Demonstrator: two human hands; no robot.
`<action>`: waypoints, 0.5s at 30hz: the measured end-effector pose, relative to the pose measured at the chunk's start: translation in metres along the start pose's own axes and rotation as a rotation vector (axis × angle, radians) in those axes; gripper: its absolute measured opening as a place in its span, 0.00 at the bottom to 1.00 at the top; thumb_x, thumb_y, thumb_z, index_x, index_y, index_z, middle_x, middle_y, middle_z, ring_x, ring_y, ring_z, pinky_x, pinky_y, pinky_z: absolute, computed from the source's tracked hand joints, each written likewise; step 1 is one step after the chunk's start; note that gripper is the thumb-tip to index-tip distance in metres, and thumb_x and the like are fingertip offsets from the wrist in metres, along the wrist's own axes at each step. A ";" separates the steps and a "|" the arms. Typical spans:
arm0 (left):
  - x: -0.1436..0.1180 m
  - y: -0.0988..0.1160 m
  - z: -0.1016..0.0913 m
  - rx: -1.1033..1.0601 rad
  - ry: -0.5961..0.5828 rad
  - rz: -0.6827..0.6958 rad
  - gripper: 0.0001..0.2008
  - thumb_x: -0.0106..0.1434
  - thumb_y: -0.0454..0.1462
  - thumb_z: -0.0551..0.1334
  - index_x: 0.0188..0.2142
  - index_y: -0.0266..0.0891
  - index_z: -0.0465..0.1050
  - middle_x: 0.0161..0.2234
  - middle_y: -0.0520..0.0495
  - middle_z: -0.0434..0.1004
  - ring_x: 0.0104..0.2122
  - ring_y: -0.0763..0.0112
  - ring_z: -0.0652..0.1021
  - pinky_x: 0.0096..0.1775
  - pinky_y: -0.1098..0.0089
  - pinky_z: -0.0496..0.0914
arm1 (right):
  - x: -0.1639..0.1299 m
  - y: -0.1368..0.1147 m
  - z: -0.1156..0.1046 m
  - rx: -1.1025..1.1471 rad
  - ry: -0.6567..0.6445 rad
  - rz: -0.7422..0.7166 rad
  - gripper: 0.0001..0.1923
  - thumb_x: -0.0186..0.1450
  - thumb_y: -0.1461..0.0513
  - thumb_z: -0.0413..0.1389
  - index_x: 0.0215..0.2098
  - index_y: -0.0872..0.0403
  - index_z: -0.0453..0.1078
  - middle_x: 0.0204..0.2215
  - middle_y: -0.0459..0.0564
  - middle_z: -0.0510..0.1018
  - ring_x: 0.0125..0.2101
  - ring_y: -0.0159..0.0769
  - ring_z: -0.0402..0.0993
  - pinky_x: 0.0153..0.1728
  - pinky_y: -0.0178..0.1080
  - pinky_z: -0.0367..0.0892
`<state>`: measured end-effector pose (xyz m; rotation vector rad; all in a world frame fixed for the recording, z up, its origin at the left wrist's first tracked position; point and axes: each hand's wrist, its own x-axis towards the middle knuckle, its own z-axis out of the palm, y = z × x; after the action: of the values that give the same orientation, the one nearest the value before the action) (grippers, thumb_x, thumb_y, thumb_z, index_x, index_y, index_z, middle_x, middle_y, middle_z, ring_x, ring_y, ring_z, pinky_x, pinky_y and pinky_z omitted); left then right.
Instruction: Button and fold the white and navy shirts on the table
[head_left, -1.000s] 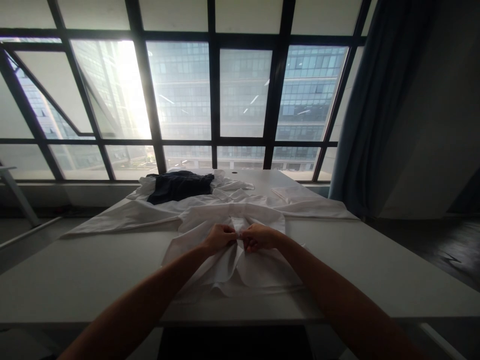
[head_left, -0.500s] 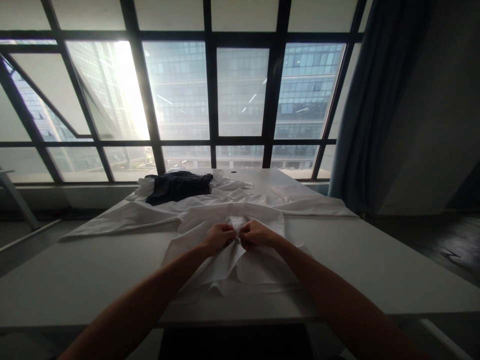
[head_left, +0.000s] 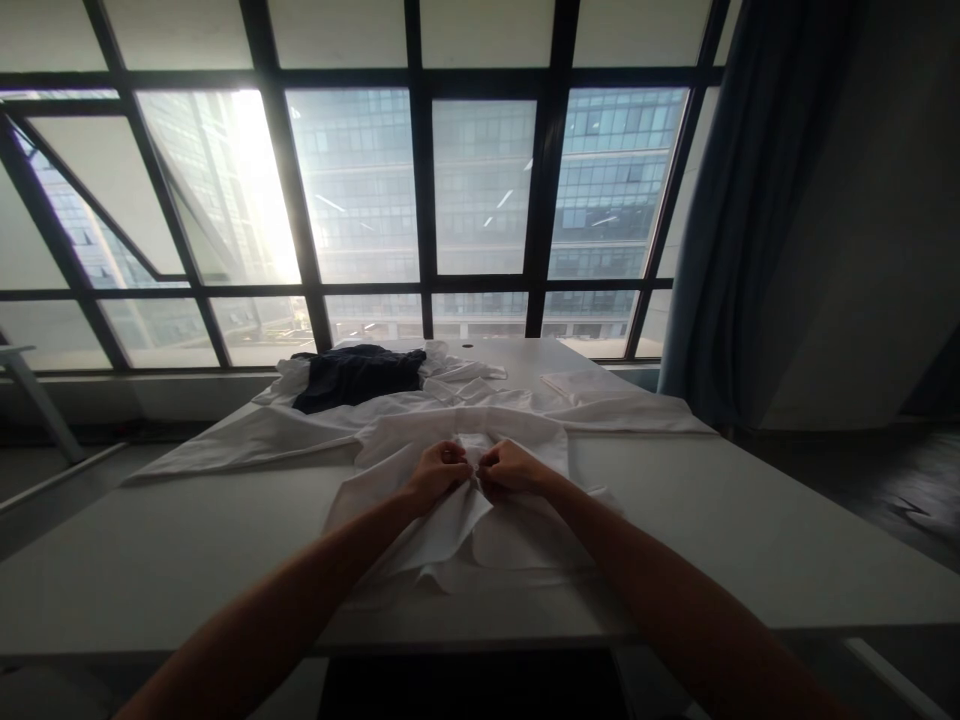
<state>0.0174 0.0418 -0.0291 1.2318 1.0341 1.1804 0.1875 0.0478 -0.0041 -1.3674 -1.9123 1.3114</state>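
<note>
A white long-sleeved shirt [head_left: 525, 535] lies spread on a white table [head_left: 697, 540], its collar toward the window and its hem toward me. The sleeves stretch out to both sides. At the middle of the shirt front, my left hand [head_left: 439, 470] pinches the cloth along the front opening. Close against it, my right hand [head_left: 510, 468] grips the facing edge with bent fingers. The cloth is lifted and creased between the two hands. Whatever small part sits between the fingertips is hidden.
A dark navy garment [head_left: 364, 378] lies bunched at the table's far left, with more white cloth around it. Folded white fabric [head_left: 585, 385] rests at the far right. Large windows [head_left: 480, 190] stand behind the table, and a blue curtain [head_left: 720, 250] hangs at the right.
The fingers of my left hand have shifted slightly at the shirt front. My right hand and the shirt stay almost as they were.
</note>
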 end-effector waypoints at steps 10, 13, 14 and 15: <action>0.008 -0.011 -0.009 0.388 0.033 0.212 0.10 0.45 0.35 0.70 0.26 0.35 0.73 0.23 0.52 0.74 0.24 0.75 0.72 0.28 0.74 0.63 | 0.006 0.009 -0.004 -0.114 0.002 -0.081 0.08 0.50 0.70 0.50 0.20 0.57 0.70 0.15 0.44 0.74 0.17 0.30 0.71 0.18 0.27 0.64; 0.009 -0.012 -0.010 0.554 0.044 0.306 0.08 0.47 0.37 0.69 0.28 0.36 0.74 0.24 0.52 0.75 0.25 0.73 0.72 0.30 0.73 0.64 | 0.008 0.012 -0.004 -0.165 -0.008 -0.110 0.08 0.49 0.70 0.50 0.20 0.58 0.70 0.15 0.44 0.73 0.16 0.29 0.70 0.18 0.27 0.62; 0.009 -0.013 -0.010 0.602 0.040 0.332 0.08 0.48 0.37 0.68 0.28 0.37 0.74 0.25 0.52 0.75 0.26 0.73 0.72 0.30 0.73 0.64 | 0.008 0.012 -0.004 -0.168 -0.015 -0.114 0.08 0.49 0.70 0.50 0.20 0.58 0.70 0.15 0.44 0.73 0.16 0.29 0.70 0.18 0.27 0.62; 0.009 -0.013 -0.011 0.644 0.033 0.350 0.07 0.49 0.37 0.67 0.29 0.37 0.74 0.25 0.52 0.75 0.26 0.72 0.72 0.30 0.73 0.65 | 0.007 0.013 -0.004 -0.163 -0.025 -0.116 0.07 0.50 0.69 0.50 0.20 0.58 0.70 0.15 0.44 0.73 0.16 0.28 0.70 0.18 0.27 0.62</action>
<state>0.0090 0.0529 -0.0425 1.9638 1.3145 1.1650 0.1934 0.0566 -0.0148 -1.2997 -2.1212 1.1440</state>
